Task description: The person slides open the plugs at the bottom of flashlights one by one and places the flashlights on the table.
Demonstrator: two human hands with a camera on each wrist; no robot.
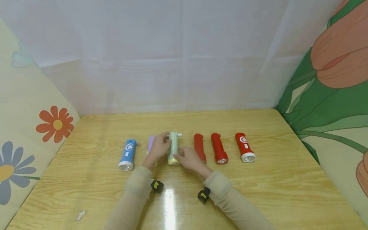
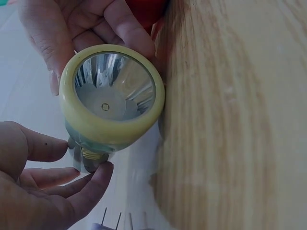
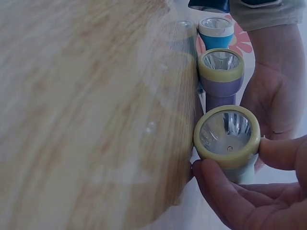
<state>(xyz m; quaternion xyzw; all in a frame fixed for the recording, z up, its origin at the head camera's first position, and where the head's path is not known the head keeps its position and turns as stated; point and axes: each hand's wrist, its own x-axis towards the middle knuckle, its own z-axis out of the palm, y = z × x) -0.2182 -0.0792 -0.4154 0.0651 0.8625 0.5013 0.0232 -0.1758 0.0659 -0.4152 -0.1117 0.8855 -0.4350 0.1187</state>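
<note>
A pale green flashlight (image 1: pixel 173 147) with a yellow-rimmed head lies on the table, lens toward me, its small plug out at the far right end. My left hand (image 1: pixel 160 145) grips its body from the left, thumb and fingertips on it in the left wrist view. From the right, my right hand (image 1: pixel 188 158) pinches the yellow rim (image 3: pixel 204 155) between thumb and fingers. Left of it lies a purple flashlight (image 3: pixel 220 86), mostly hidden behind my left hand in the head view. Beside my right hand is a red flashlight (image 1: pixel 199 145), partly covered by that hand.
A blue flashlight (image 1: pixel 128 153) with its plug out lies at the row's left end. Two more red flashlights (image 1: pixel 219 147) lie to the right, the last (image 1: pixel 243 143) with a white head. A white cloth (image 1: pixel 184 64) hangs behind the wooden table (image 1: pixel 258 198); flowered panels flank it.
</note>
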